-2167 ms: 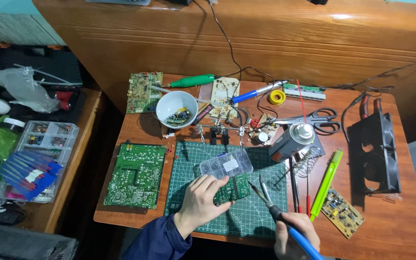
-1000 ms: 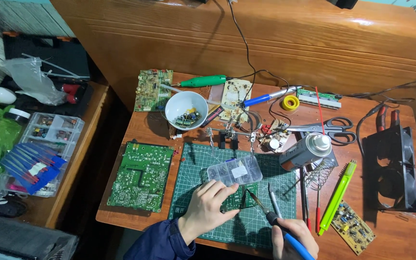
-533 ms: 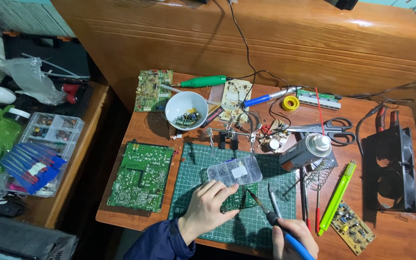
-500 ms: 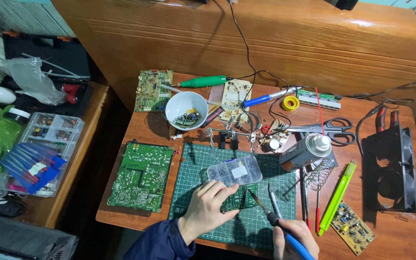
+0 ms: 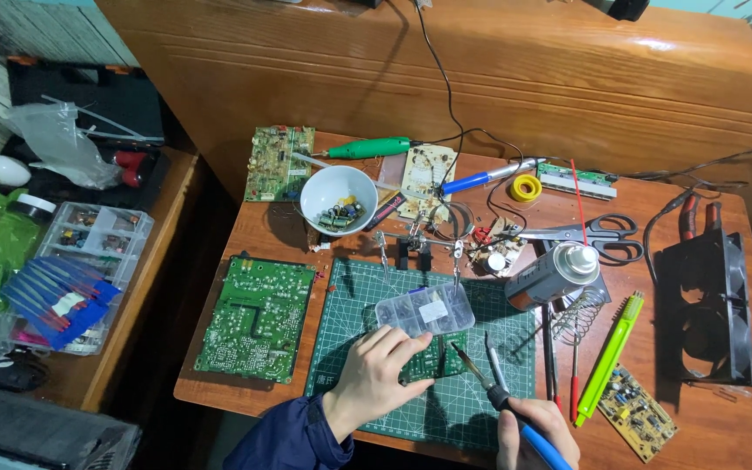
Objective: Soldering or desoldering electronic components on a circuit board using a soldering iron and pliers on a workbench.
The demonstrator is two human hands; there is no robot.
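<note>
left hand (image 5: 376,374) flat on small circuit board (image 5: 433,359) | right hand (image 5: 537,431) grip closed: soldering iron (image 5: 502,402)

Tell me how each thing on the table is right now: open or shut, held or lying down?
Left hand: pressing down on the small circuit board.
Right hand: gripping the soldering iron.
Clear parts box: lid shut, lying on the green mat.
White bowl: upright, small parts inside.
Scissors: lying flat, blades shut.
Spray can: lying tilted on its side.
Big green circuit board: lying flat, untouched.
</note>
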